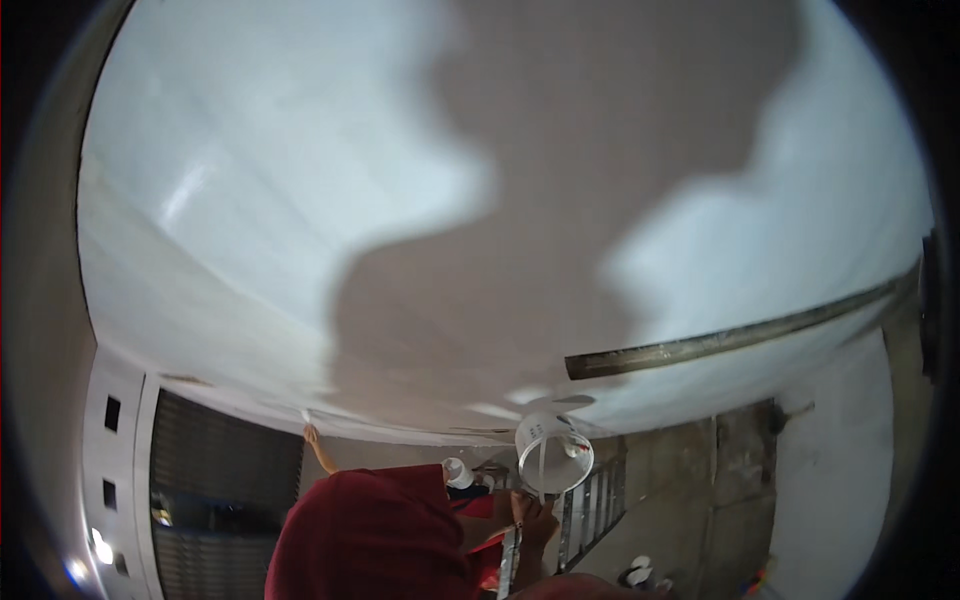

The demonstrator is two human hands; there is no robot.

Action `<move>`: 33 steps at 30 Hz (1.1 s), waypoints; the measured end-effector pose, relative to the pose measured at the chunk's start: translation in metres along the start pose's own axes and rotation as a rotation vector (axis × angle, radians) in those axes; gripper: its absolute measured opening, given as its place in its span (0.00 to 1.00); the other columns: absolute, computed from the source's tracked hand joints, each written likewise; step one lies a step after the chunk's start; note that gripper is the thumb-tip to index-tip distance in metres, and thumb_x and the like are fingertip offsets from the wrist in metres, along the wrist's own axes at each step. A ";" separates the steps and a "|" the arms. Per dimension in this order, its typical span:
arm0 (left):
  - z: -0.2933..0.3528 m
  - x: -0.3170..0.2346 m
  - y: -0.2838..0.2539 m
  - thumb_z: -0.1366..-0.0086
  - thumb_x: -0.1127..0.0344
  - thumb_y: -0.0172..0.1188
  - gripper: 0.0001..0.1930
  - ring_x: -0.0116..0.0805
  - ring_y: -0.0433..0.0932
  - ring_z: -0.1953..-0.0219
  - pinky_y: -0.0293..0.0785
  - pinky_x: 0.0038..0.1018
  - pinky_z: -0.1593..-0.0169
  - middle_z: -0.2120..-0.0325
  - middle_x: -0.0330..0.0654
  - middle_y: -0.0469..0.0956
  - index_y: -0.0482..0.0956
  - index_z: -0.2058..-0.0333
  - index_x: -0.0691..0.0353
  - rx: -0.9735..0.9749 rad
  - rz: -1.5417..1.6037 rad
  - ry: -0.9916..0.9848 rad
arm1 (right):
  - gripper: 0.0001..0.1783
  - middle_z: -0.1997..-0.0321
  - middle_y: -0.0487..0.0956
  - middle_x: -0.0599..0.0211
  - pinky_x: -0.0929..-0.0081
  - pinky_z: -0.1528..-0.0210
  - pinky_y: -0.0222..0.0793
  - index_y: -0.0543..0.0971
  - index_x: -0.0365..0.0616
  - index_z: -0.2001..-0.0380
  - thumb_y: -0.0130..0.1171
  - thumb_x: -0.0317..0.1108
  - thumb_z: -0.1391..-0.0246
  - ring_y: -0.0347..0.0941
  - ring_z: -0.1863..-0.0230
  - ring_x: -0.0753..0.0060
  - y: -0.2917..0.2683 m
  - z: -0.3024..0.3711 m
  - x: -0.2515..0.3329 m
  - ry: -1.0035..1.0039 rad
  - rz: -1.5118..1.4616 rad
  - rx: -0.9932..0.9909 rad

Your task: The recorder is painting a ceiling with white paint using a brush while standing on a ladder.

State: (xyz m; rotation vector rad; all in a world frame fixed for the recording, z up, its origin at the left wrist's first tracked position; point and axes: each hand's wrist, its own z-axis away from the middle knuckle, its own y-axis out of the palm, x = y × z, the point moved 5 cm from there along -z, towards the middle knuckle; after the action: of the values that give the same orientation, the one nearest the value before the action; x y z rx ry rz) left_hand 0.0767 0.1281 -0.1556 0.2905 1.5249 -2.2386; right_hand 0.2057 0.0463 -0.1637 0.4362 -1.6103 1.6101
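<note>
**White ceiling overhead, bucket in my right hand**

White paint covers the ceiling (300,200) that fills most of my view, with a broad dark shadow spreading across its middle. My right hand (535,520) is closed around the lower part of a clear plastic bucket (553,455), holding it up just under the ceiling; its round rim faces me and a white strip runs down its side. My left hand (311,436) reaches up on a thin bare forearm to the ceiling's lower edge, where the white surface meets the wall; it is small and far off, and I cannot tell whether its fingers are spread or pinching something. A red garment (370,540) bulks up between my two arms at the bottom of the view. Just beside the bucket, on its left, sits a small white bottle (457,472). Below the bucket a metal ladder (590,510) slants down. A dark strip (730,340) crosses the ceiling to the right.
</note>
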 end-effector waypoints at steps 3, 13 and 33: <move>0.003 0.006 -0.009 0.44 0.61 0.56 0.09 0.48 0.76 0.77 0.71 0.42 0.72 0.80 0.49 0.75 0.77 0.76 0.59 -0.016 0.001 -0.018 | 0.16 0.85 0.74 0.50 0.52 0.81 0.67 0.67 0.42 0.75 0.52 0.43 0.41 0.75 0.82 0.47 0.000 0.003 -0.001 -0.074 -0.023 -0.034; 0.012 0.023 0.016 0.43 0.62 0.55 0.07 0.49 0.77 0.75 0.72 0.44 0.70 0.77 0.49 0.76 0.78 0.74 0.59 0.019 -0.111 0.039 | 0.24 0.75 0.78 0.45 0.50 0.74 0.68 0.75 0.35 0.69 0.49 0.49 0.38 0.75 0.74 0.43 0.007 0.044 -0.046 0.281 0.093 -0.156; 0.038 0.059 0.009 0.49 0.66 0.54 0.08 0.55 0.78 0.72 0.72 0.48 0.67 0.78 0.54 0.78 0.81 0.77 0.63 -0.264 0.093 -0.022 | 0.26 0.71 0.81 0.41 0.69 0.68 0.81 0.70 0.29 0.70 0.45 0.47 0.32 0.81 0.73 0.60 -0.047 0.143 -0.061 0.613 -0.582 -0.326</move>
State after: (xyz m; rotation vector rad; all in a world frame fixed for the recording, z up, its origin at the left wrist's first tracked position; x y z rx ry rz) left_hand 0.0305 0.0771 -0.1725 0.2508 1.7339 -1.9358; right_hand 0.2360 -0.1130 -0.1582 0.1801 -1.1039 0.8959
